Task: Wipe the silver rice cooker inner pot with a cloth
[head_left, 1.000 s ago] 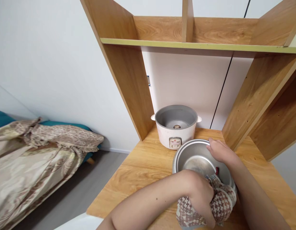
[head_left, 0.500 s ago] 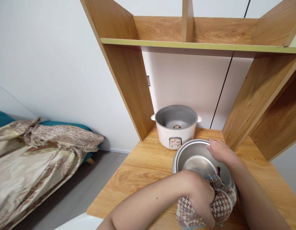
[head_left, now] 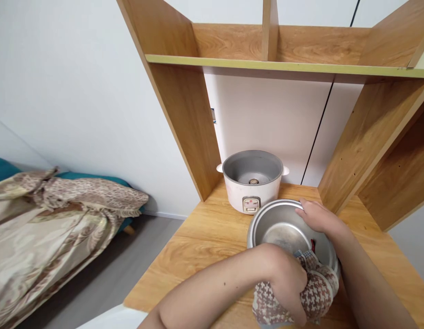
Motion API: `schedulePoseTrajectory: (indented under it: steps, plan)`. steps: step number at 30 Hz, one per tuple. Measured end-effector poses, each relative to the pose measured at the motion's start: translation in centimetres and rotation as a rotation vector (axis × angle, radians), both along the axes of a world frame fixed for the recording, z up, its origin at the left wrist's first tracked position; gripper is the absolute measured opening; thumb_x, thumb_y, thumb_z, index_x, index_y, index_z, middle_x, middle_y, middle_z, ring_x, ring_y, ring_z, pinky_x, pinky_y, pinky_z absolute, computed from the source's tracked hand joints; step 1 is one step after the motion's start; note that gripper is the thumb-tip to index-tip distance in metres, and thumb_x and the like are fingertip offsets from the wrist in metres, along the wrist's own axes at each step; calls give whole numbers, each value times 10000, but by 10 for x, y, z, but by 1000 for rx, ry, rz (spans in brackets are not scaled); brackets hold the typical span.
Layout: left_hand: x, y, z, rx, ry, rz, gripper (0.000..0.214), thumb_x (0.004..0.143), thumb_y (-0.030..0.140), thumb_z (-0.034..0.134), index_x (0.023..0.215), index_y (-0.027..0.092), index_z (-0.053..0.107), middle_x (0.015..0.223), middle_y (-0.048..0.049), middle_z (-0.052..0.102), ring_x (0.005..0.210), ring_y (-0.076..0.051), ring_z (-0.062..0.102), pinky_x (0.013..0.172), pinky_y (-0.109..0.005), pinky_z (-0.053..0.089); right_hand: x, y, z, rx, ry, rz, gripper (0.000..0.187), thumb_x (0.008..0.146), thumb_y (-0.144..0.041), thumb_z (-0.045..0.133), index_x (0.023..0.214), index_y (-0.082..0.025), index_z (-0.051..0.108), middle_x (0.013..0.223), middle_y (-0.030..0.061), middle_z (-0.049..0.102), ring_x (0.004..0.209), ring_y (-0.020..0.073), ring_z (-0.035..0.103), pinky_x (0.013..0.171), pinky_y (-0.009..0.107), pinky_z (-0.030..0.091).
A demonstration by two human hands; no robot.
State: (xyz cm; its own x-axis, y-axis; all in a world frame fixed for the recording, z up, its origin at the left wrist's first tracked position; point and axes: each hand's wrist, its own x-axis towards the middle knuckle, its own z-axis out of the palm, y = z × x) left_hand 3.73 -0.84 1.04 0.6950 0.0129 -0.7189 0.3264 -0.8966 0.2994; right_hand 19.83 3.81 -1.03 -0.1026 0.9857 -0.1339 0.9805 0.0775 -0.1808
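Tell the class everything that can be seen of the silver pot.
The silver pot is round, open-topped and apparently metal, with a broad shiny rim and a floor showing duller, darker patches. It sits on the wooden desk, in front of the white cooker and slightly to its right; whether flat or tilted is unclear. The right hand holds its far-right rim. A checked cloth, gripped by the left hand, lies across its near side and reaches inside.

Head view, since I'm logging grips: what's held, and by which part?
The left hand grips the patterned cloth by its bunched middle; the right hand holds the metal pot by its far rim.
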Motion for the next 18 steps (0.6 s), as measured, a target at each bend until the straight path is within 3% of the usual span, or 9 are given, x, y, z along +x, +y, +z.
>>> schedulePoseTrajectory:
  steps: [2, 4, 7, 10, 14, 18]
  plan:
    - [0, 1, -3, -15, -22, 11, 510, 652, 598, 698, 821, 124, 781, 695, -117, 738, 624, -241, 656, 623, -332, 516, 5, 0, 2, -7, 22, 6, 356, 1020, -393, 385, 1143, -152, 618, 1164, 179, 725, 1090, 289, 675, 864, 357, 458]
    - [-2, 2, -6, -34, -49, 19, 371, 600, 566, 736, 583, 200, 679, 559, -66, 666, 587, -236, 637, 616, -337, 518, 10, 1, 3, -13, 42, 13, 364, 1018, -406, 391, 1101, -159, 645, 1150, 170, 731, 1080, 281, 676, 865, 351, 458]
    - [-4, 3, -8, -63, -62, 5, 461, 545, 525, 771, 390, 256, 430, 473, -33, 586, 568, -226, 632, 603, -334, 516, 16, 2, 6, -16, 80, 32, 377, 1020, -398, 384, 993, -175, 687, 1088, 144, 752, 1029, 259, 686, 844, 331, 456]
    - [-5, 5, -9, -100, -55, -10, 555, 521, 522, 790, 331, 266, 337, 425, -20, 542, 512, -214, 605, 559, -332, 498, 19, 4, 9, -11, 124, 67, 406, 1013, -405, 393, 872, -190, 708, 974, 113, 768, 924, 242, 694, 777, 314, 454]
    - [-5, 6, -8, -132, -68, 12, 546, 458, 535, 814, 312, 269, 360, 379, 9, 488, 467, -202, 567, 530, -324, 479, 17, 6, 11, 25, 185, 123, 418, 1001, -448, 418, 847, -204, 722, 925, 63, 775, 863, 213, 678, 736, 289, 440]
    - [-4, 5, -4, -111, -35, -18, 554, 488, 524, 807, 328, 274, 339, 408, -9, 516, 529, -217, 596, 582, -332, 503, 15, 7, 11, 50, 182, 117, 458, 991, -481, 426, 770, -208, 719, 808, 40, 756, 770, 199, 652, 675, 288, 409]
